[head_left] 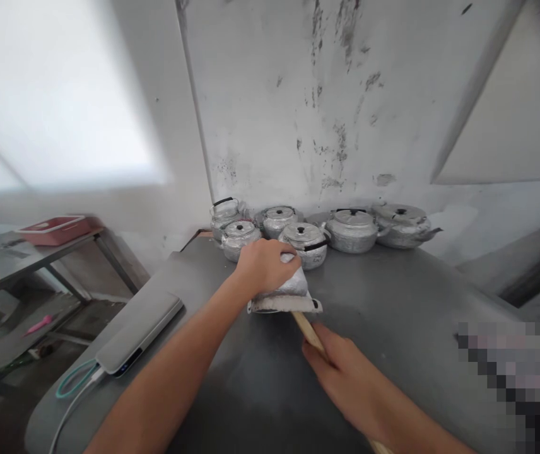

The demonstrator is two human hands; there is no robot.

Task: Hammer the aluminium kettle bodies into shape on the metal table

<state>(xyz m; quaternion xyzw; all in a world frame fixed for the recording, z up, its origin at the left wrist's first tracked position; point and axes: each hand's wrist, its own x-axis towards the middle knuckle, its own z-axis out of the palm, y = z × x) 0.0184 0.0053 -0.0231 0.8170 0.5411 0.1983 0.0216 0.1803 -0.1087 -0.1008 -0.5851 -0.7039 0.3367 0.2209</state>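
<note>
In the middle of the table my left hand [266, 268] is closed over a small silver metal kettle body [293, 282], which lies tilted, with a dark-holed lug showing at the right of its rim. My right hand [340, 359] is wrapped round the wooden handle of a tool [308, 331]. Its long pale, rough-looking head lies against the kettle's near edge; I cannot make out the exact kind of tool. Just behind my left hand stand a lidded silver kettle [304, 236] with a black handle and another lidded one [240, 238].
More silver kettles [352, 230] line the wall at the table's back. A white power bank [140, 331] with a cable lies at the left of the grey table [369, 296]. On a side table farther left sits a pink plastic basket [57, 231]. A blurred-out patch covers the right edge.
</note>
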